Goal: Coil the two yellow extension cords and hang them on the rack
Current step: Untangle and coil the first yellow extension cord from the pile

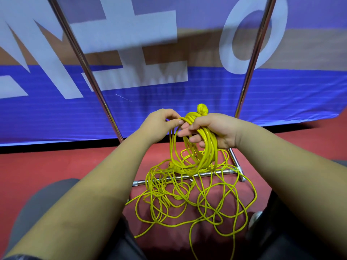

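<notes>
My right hand [212,129] grips a bundle of yellow cord loops [203,149] that hangs down from my fist, with a yellow plug end [202,109] sticking up above the fingers. My left hand [161,124] pinches a strand of the same cord just left of the bundle. Below them a loose tangle of yellow extension cord [189,201] sprawls over the red floor and across the rack's base bar [180,177]. The chrome rack's two uprights, the left upright [82,59] and the right upright [257,51], rise on either side of my hands.
A blue banner with large white letters [131,44] stands right behind the rack. Red floor [47,166] lies all around. My knees in dark trousers [43,199] frame the tangle left and right. A rack foot [237,166] runs toward me at the right.
</notes>
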Tool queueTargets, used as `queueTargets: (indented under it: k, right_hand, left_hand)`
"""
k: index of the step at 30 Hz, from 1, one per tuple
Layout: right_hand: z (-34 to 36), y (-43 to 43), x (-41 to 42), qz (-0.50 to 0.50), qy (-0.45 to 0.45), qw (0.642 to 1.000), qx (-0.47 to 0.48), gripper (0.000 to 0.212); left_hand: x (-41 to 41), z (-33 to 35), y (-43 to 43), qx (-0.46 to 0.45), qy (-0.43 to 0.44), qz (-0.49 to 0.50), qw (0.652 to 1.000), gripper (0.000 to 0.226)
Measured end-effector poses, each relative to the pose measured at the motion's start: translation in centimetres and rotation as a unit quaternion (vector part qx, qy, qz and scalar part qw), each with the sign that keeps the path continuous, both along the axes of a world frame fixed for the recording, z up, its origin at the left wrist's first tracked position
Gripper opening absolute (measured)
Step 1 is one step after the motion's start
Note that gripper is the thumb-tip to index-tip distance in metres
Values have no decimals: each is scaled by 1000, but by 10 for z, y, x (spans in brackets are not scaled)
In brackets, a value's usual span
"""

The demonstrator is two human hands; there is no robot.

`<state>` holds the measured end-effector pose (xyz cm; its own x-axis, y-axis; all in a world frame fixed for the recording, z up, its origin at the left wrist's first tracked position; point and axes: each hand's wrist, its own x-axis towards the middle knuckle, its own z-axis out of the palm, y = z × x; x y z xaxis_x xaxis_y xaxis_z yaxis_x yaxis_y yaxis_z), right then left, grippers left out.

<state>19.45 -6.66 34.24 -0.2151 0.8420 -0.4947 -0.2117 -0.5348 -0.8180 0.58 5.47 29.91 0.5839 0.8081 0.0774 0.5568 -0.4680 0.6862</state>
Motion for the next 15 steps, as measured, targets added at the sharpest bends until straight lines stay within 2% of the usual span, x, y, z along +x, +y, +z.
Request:
queueTargets:
  k: [2,7,10,13,15]
  right_hand:
    - [12,-3,2,2,9,1000,-3,24]
    - [41,-3,6,37,27,998,43,19]
    - [54,2,6,29,25,998,53,20]
    - [54,5,4,14,69,996,61,19]
    - [50,8,3,-1,102,993,68,15]
  left_hand:
    - [1,12,-2,9,32,-45,998,27]
    - [-9,46,3,-92,86,-122,985,41]
    - [-14,50,2,-196,39,-117,973,51]
    - [-22,28,-5,-338,-89,-111,930,55]
    - [-24,17,-6,-385,-113,-79,913,70]
